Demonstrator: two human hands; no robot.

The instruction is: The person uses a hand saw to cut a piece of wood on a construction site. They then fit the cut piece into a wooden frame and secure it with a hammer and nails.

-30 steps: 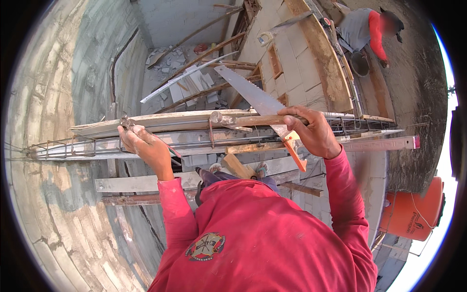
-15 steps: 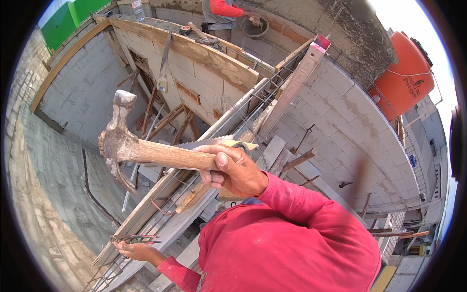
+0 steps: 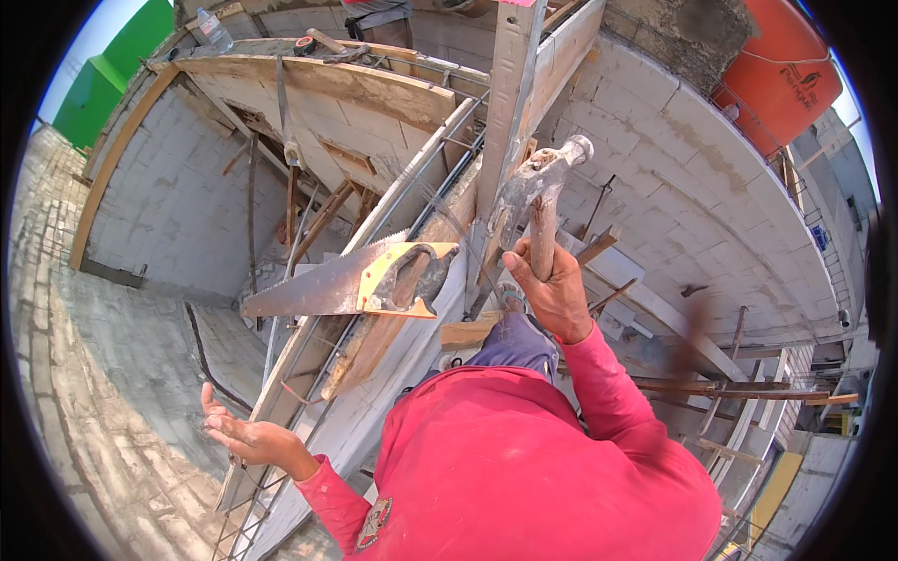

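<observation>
My right hand (image 3: pixel 554 292) grips the wooden handle of a claw hammer (image 3: pixel 533 192), whose metal head points up beside a long upright plank (image 3: pixel 513 103). A hand saw (image 3: pixel 351 280) with a yellow handle lies across the steel rebar cage (image 3: pixel 412 201) and timber formwork, just left of that hand. My left hand (image 3: pixel 245 432) hovers low at the left, palm up, fingers spread, holding nothing, beside the near end of the rebar cage. My red sleeves and chest fill the bottom middle.
A block wall (image 3: pixel 673 187) curves off to the right, with wooden props below. An orange tank (image 3: pixel 795 79) stands at the top right, a green panel (image 3: pixel 103 79) at the top left. Another person (image 3: pixel 379 14) works at the top, beyond the boards. A concrete floor lies far below on the left.
The view has swung. My right hand has lifted the hammer from level to head-up by the plank. My left hand has come off the rebar and opened. The saw now rests on the formwork.
</observation>
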